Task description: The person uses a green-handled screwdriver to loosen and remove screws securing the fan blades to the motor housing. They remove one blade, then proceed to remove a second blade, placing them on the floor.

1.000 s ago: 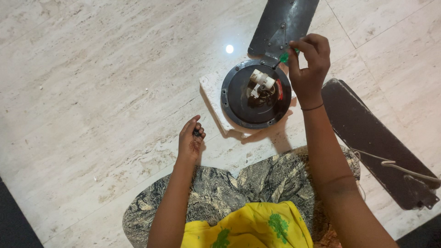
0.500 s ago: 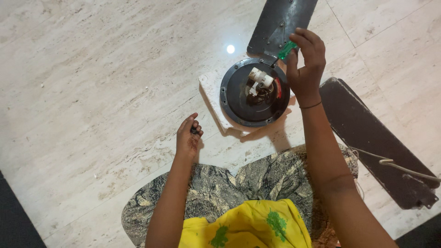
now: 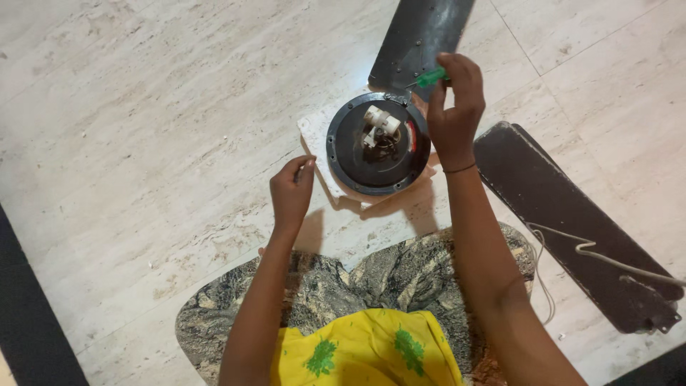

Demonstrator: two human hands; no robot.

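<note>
- The green-handled screwdriver [image 3: 431, 76] could slip off the screw where the fan blade [image 3: 421, 39] meets the rim of the ceiling fan motor housing [image 3: 377, 143], since one hand alone steadies it.
- The right hand [image 3: 454, 114] pinches the screwdriver handle, fingers closed around it.
- The left hand [image 3: 291, 189] hovers over the marble floor [image 3: 143, 129], curled nearly shut, apparently pinching something small and dark; what it is cannot be made out.

Left hand [image 3: 291, 191] loosely curled, raised; right hand [image 3: 453, 114] pinching, arm extended
</note>
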